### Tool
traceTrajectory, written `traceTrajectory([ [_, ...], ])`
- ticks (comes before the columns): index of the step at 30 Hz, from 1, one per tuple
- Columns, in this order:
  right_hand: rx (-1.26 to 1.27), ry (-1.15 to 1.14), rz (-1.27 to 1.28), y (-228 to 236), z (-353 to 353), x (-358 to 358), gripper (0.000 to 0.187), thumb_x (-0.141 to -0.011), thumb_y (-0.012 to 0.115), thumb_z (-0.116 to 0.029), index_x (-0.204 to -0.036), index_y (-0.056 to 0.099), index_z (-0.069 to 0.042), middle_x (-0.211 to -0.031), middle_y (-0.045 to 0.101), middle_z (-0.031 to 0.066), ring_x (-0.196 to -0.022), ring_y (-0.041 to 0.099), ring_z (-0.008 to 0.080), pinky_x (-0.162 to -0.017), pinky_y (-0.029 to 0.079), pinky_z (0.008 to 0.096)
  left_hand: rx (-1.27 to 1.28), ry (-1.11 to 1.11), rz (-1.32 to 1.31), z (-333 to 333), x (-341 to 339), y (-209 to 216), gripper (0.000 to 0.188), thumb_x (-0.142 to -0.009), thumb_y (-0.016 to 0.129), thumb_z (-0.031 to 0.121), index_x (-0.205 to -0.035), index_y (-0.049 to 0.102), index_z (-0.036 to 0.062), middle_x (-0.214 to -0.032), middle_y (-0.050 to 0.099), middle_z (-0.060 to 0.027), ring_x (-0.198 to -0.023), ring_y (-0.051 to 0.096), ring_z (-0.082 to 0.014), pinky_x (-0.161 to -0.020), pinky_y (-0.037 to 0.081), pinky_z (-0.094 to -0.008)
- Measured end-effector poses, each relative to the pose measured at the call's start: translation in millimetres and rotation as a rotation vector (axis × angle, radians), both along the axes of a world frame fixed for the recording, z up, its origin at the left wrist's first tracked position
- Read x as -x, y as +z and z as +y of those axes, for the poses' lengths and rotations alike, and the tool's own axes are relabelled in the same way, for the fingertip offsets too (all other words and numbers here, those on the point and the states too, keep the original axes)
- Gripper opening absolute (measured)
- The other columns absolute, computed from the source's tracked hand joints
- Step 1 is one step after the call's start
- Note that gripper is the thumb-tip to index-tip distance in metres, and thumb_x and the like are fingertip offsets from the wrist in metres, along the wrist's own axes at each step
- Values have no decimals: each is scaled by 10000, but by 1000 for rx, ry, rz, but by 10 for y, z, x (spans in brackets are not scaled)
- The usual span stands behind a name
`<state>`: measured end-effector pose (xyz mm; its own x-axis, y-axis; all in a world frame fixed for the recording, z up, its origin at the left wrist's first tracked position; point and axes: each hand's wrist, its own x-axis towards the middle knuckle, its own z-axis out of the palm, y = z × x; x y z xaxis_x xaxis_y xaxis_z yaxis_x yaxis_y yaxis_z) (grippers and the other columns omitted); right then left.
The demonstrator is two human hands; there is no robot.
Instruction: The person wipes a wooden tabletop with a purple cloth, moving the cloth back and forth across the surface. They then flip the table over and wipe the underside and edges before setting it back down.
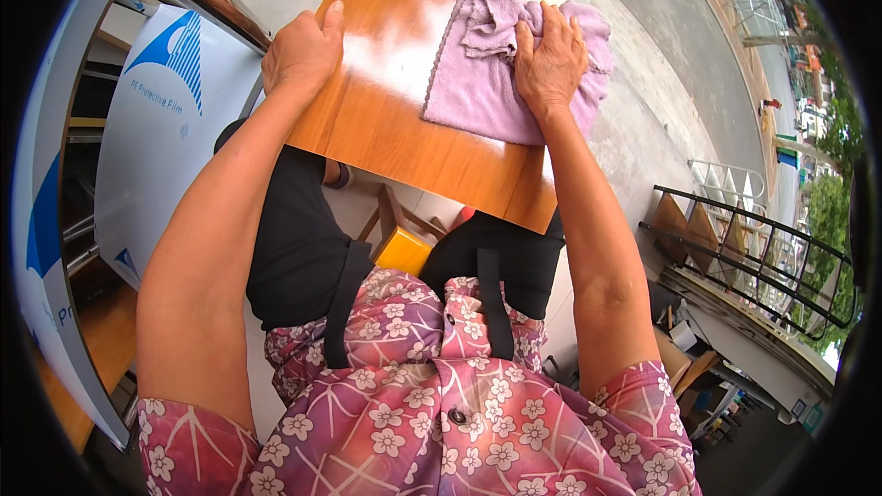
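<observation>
A glossy orange-brown wooden board (pixel 367 119) with a curved far edge lies in front of me, above my knees. My left hand (pixel 303 50) is closed on its left edge, thumb along the top, the other fingers mostly hidden. On the board's right side is a pink-purple cloth (pixel 473 96), partly bunched at its far end and hanging past the right edge. My right hand (pixel 553 60) rests palm down on the cloth, fingers bent over its folds and thumb apart. Light glares off the board's surface between my hands.
At the left stands a panel (pixel 175 110) in white and blue protective film, beside an open-shelved cabinet (pixel 87 165). A yellow-topped wooden stool (pixel 401 251) shows between my legs. To the right are a black metal rack (pixel 753 243) and a concrete floor (pixel 643 83).
</observation>
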<state>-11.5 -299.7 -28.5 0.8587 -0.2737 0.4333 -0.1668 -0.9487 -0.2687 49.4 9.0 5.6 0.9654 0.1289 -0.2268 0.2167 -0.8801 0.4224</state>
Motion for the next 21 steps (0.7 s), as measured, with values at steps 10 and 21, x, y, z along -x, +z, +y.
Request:
traceTrajectory([
  [10,7,11,4,37,109,66,561,-1000,598,-437,-1465,562,-126,-1528,539,102,-1504,350,354,-1240,219,522,-5,-6,-28,-7,-1,8,690,-1026,392,626,-1147,723,33,-1119,744,-235,-1101,696,-408,-941,529,-492],
  [21,-2,49,41,28,134,-4,577,-1009,578,-461,-1493,525,-150,-1553,506,88,-1521,326,350,-1252,197,541,11,-1,6,-40,13,42,668,-1033,396,613,-1142,721,40,-1123,745,-218,-1108,692,-397,-943,528,-477],
])
